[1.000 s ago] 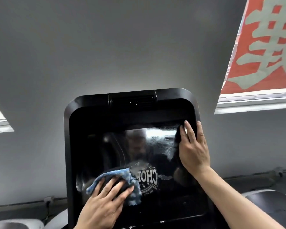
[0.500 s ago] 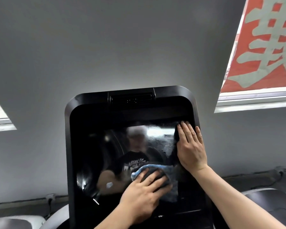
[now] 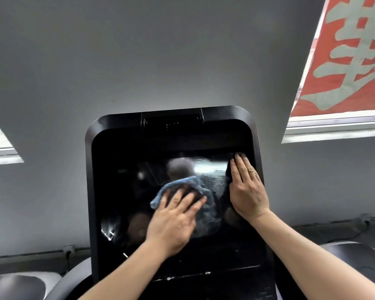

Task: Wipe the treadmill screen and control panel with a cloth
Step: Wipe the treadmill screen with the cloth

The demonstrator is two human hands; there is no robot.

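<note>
Here, two flat hands, left (image 3: 173,219) and right (image 3: 247,189), one blue cloth (image 3: 182,185), one screen (image 3: 126,191).

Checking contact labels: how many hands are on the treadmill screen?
2. Left hand presses the blue cloth mid-screen; right hand lies flat at the treadmill screen's right edge. None seem hidden.

Screen left half: the dark screen (image 3: 121,191) is bare glass, free for a sweep.
Screen centre: left hand (image 3: 173,221) flat on the blue cloth (image 3: 178,187).
Screen right edge: right hand (image 3: 247,189) lies flat there, blocking it.
Lower panel: control panel (image 3: 204,263) uncovered between the forearms.
</note>
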